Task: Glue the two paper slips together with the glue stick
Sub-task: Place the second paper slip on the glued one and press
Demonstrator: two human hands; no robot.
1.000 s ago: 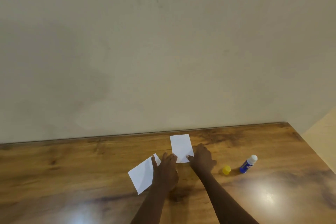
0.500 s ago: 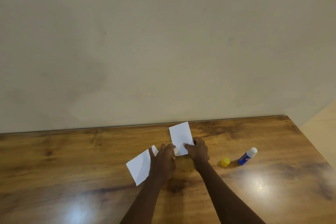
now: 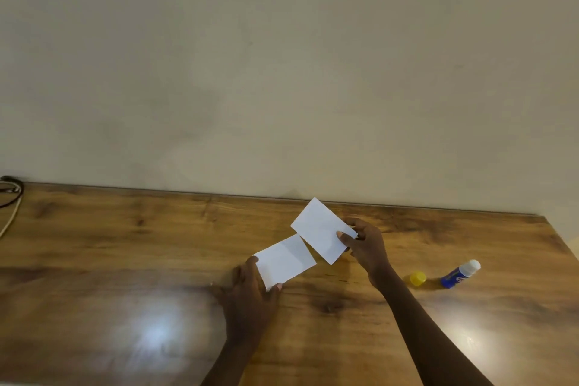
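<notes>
With the uncapped blue glue stick (image 3: 460,274) and its yellow cap (image 3: 418,278) lying on the brown wooden table (image 3: 125,244), the joining step seems in hand: the right hand (image 3: 365,246) pinches the upper white paper slip (image 3: 322,230), the left hand (image 3: 250,288) pinches the lower white slip (image 3: 285,259), and next their near edges need overlapping squarely and pressing flat.
</notes>
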